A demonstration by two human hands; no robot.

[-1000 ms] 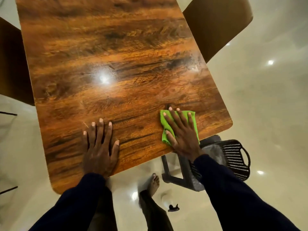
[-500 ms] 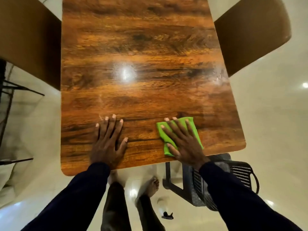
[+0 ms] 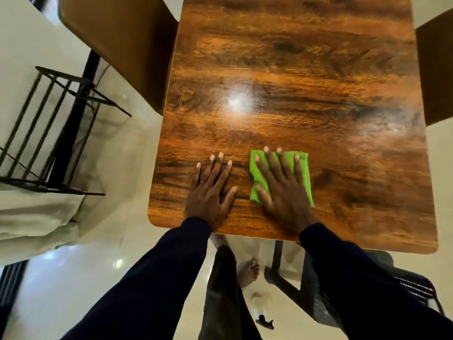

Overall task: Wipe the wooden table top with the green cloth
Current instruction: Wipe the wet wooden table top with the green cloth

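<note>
table: glossy dark-grained wooden table top [image 3: 306,82], rounded near corners, one bright light glare around the middle
open room: pretty much the whole surface past the hands is bare wood, all the way to the far edge and out to the right edge
cloth: small bright green folded cloth [image 3: 304,168] lying flat close to the near edge, closer to the near-left corner than the near-right one
right hand: right hand [image 3: 284,190] is spread flat, palm down on top of the cloth, fingers splayed, pressing rather than gripping; two fingertips poke just past the cloth's far edge
left hand: left hand [image 3: 210,192] flat on bare wood just beside the cloth, fingers extended, holding nothing
sides: brown padded chair seat [image 3: 117,45] tucked against the left edge, another brown chair [image 3: 436,74] at the right edge
under the near edge: black perforated plastic stool [image 3: 411,285] on the pale shiny floor [image 3: 61,278]
</note>
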